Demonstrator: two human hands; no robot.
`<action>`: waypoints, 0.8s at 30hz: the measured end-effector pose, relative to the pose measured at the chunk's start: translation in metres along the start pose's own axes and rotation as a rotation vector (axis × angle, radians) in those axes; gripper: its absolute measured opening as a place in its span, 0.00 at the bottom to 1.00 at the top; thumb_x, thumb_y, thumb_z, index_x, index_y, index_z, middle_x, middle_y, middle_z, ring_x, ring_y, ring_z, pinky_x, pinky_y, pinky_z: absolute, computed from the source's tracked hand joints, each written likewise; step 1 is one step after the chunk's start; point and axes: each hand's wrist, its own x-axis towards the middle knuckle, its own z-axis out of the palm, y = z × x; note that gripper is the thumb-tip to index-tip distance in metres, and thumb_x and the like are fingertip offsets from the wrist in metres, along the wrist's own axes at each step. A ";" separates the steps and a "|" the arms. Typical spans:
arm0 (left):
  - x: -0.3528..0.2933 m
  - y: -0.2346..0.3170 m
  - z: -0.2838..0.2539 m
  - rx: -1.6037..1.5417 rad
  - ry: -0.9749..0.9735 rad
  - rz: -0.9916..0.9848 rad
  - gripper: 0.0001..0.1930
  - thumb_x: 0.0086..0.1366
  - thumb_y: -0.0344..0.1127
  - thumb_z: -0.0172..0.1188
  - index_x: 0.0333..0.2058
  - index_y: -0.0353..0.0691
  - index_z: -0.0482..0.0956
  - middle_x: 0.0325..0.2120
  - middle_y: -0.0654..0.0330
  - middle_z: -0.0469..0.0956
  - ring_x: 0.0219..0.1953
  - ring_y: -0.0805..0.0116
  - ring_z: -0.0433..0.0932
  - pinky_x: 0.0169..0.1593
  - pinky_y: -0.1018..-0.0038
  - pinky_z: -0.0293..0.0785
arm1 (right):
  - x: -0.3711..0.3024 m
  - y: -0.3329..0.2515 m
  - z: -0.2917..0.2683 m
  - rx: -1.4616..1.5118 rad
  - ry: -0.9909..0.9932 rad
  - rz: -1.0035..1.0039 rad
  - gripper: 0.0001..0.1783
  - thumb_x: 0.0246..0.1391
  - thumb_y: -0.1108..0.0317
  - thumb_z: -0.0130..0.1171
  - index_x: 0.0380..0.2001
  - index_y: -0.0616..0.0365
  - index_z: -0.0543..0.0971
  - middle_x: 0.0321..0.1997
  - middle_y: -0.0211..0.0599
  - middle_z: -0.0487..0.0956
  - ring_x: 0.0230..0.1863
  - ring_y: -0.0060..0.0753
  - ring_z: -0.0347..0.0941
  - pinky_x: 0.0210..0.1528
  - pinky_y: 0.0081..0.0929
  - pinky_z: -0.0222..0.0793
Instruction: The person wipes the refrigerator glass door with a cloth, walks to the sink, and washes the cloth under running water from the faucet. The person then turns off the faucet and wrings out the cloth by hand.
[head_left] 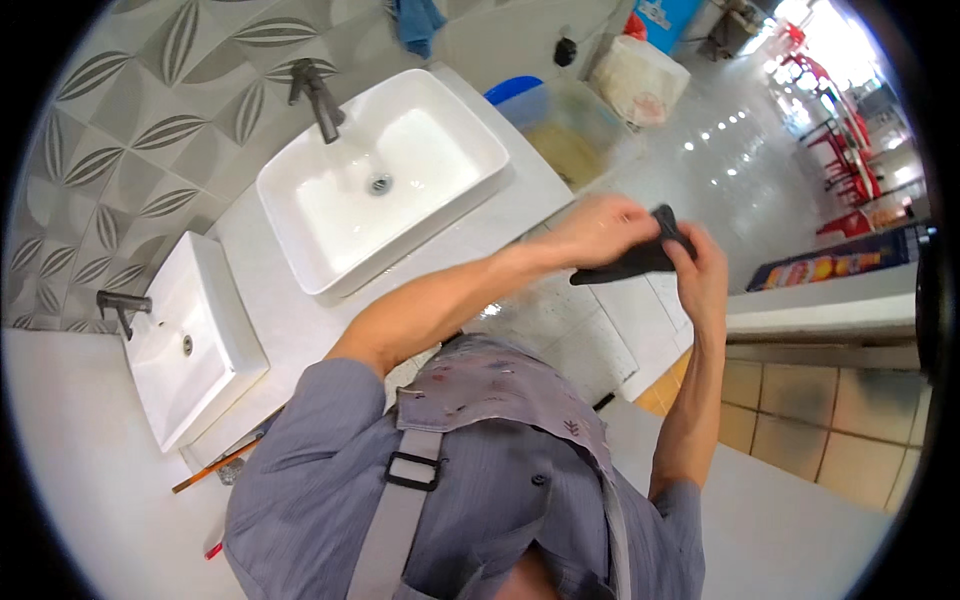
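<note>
Both of my hands are raised out in front of me, past the sink counter, holding one thin, floppy black piece between them. Whether it is a bag, a cloth or a glove I cannot make out. My left hand is closed at its upper edge, its fingers slightly smeared by motion. On its right side, my right hand pinches the piece between thumb and fingers. A narrow, bunched end of the black piece sticks up between the two hands.
On the counter at my left stand a large white basin and a smaller one, each with a dark tap. Beyond it is a clear plastic tub beside a white bag. Red chairs stand far right.
</note>
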 end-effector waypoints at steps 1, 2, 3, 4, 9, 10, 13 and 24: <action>0.001 -0.003 -0.004 -0.103 0.156 -0.017 0.17 0.65 0.46 0.59 0.37 0.37 0.84 0.29 0.61 0.82 0.35 0.74 0.77 0.40 0.75 0.72 | 0.010 -0.008 -0.005 0.023 -0.026 -0.049 0.11 0.53 0.74 0.62 0.40 0.64 0.79 0.37 0.46 0.79 0.40 0.49 0.77 0.44 0.34 0.71; 0.008 -0.013 -0.016 -0.224 0.208 -0.058 0.17 0.66 0.47 0.58 0.40 0.39 0.84 0.34 0.64 0.82 0.38 0.76 0.76 0.44 0.75 0.72 | 0.020 -0.019 -0.009 0.050 -0.056 -0.104 0.11 0.53 0.74 0.62 0.40 0.64 0.79 0.37 0.45 0.80 0.40 0.47 0.77 0.44 0.33 0.71; 0.014 -0.018 -0.031 -0.274 0.174 0.013 0.21 0.69 0.52 0.56 0.43 0.38 0.82 0.38 0.63 0.82 0.41 0.75 0.76 0.48 0.74 0.71 | 0.028 -0.035 -0.018 -0.010 -0.068 -0.174 0.11 0.53 0.74 0.62 0.40 0.64 0.79 0.38 0.45 0.80 0.40 0.45 0.77 0.44 0.32 0.71; 0.018 -0.023 -0.036 -0.284 0.156 0.023 0.21 0.69 0.52 0.56 0.43 0.38 0.82 0.38 0.63 0.82 0.41 0.75 0.76 0.48 0.74 0.71 | 0.038 -0.050 -0.024 -0.064 -0.089 -0.251 0.11 0.54 0.75 0.61 0.41 0.64 0.79 0.38 0.44 0.80 0.40 0.42 0.78 0.45 0.31 0.71; 0.039 -0.087 -0.033 -0.657 -0.102 -0.081 0.34 0.72 0.68 0.41 0.46 0.42 0.82 0.39 0.64 0.82 0.41 0.77 0.76 0.44 0.76 0.69 | 0.075 -0.102 -0.053 0.018 -0.135 -0.306 0.12 0.55 0.75 0.61 0.44 0.63 0.80 0.40 0.37 0.82 0.42 0.30 0.78 0.48 0.25 0.71; 0.040 -0.112 -0.031 -0.637 -0.148 -0.141 0.34 0.72 0.67 0.40 0.46 0.41 0.82 0.40 0.64 0.82 0.41 0.77 0.76 0.42 0.76 0.69 | 0.085 -0.108 -0.054 0.068 -0.116 -0.336 0.13 0.56 0.75 0.61 0.45 0.63 0.80 0.41 0.33 0.83 0.42 0.26 0.78 0.48 0.23 0.71; 0.023 -0.133 -0.004 -0.746 -0.285 -0.221 0.35 0.74 0.66 0.36 0.52 0.40 0.77 0.39 0.58 0.82 0.44 0.69 0.80 0.51 0.68 0.75 | 0.110 -0.100 -0.074 0.214 -0.112 -0.259 0.12 0.58 0.75 0.59 0.46 0.62 0.81 0.40 0.26 0.81 0.42 0.20 0.76 0.48 0.20 0.71; -0.102 -0.153 -0.002 -1.126 -0.220 -0.399 0.36 0.74 0.64 0.36 0.58 0.35 0.72 0.51 0.48 0.78 0.50 0.58 0.81 0.53 0.61 0.78 | 0.208 -0.037 -0.035 0.317 0.042 -0.184 0.14 0.60 0.71 0.60 0.48 0.60 0.82 0.40 0.27 0.81 0.40 0.19 0.74 0.46 0.19 0.69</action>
